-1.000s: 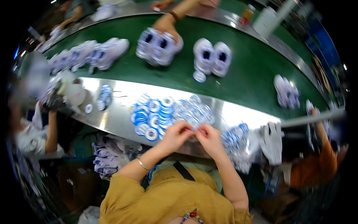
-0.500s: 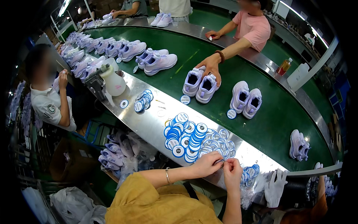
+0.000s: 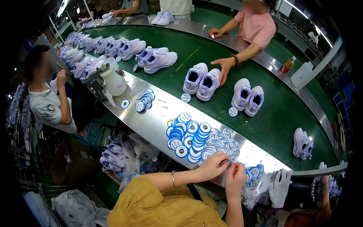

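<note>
At the near edge of the steel ledge, my left hand [image 3: 212,167] pinches a round blue-rimmed tag [image 3: 226,162], seen almost edge-on. Close beside it, my right hand [image 3: 236,176] has thumb and fingertips pressed together by the tag's edge; what they hold is too small to make out. Just beyond my hands lies a heap of white round tags with blue rims [image 3: 182,137], and next to it a pile of tags in clear wrapping [image 3: 218,145]. A smaller cluster of tags [image 3: 254,174] is right of my right hand.
Pairs of pale lilac sneakers [image 3: 202,81] stand on the green belt [image 3: 166,87]; a co-worker's hand [image 3: 226,68] is beside one pair. A spray bottle [image 3: 113,81] stands on the ledge at left. A white glove [image 3: 280,188] hangs at right, near plastic wrapping [image 3: 251,196].
The tag in my left hand has turned and shows more of its blue rim. Across the belt, the co-worker's hand has let go of the sneakers. Shoes on the belt have shifted slightly in view.
</note>
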A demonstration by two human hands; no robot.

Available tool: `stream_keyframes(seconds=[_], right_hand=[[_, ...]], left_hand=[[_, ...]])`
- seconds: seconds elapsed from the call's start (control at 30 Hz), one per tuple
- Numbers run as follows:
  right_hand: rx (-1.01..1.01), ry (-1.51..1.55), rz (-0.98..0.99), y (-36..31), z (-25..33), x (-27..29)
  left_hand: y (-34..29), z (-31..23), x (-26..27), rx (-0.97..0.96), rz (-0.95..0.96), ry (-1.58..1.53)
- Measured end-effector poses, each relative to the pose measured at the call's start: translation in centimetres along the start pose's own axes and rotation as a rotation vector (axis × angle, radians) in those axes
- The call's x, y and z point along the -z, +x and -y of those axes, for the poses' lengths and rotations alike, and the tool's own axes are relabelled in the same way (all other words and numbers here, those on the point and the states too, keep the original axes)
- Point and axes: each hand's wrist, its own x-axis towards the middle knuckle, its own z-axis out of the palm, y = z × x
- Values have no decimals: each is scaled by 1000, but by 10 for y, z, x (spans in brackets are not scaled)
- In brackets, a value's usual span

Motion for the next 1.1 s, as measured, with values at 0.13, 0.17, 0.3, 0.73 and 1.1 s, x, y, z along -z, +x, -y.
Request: stream_keyframes(seconds=[0.13, 0.17, 0.3, 0.73, 1.1], right_hand=[[26, -19, 2, 1, 4, 1], [32, -20, 8, 0, 6, 2], [3, 55, -9, 2, 2, -1], [52, 19, -57, 3, -1, -2], [59, -31, -127, 4, -4, -2]], left_hand=[[0, 2, -1, -35, -27, 21], [0, 3, -2, -49, -33, 34], [0, 3, -2, -83, -54, 58], [2, 7, -4, -62, -81, 79], [3, 3, -10, -36, -46, 63]])
